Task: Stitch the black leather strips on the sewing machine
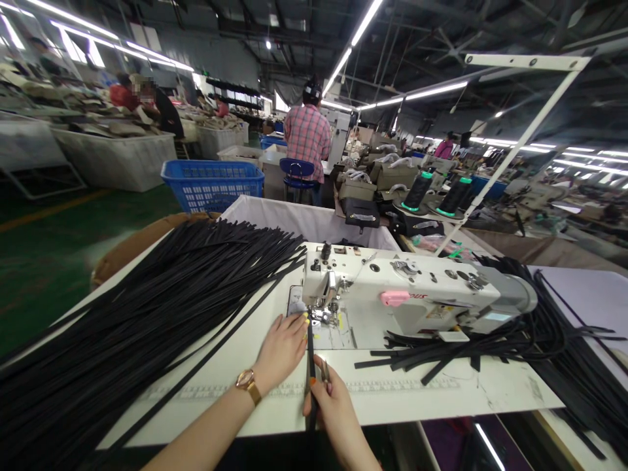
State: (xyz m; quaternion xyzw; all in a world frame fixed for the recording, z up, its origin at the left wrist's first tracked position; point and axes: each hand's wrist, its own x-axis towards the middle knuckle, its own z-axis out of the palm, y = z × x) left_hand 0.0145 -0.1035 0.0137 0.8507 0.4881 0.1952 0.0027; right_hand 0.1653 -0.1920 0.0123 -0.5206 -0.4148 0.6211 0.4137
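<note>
A black strap (311,343) is gripped in the right hand (332,396) near the front edge of the counter (392,402) and is led up to the presser foot (321,316) of a white sewing machine (360,275); the left hand (283,348) is laid open, its fingertips placed at the strap's edge. Farther back, a white bin (120,162) is heaped with flat brownish pieces (120,128), while what is held in the blue basket (210,173) cannot be told
</note>
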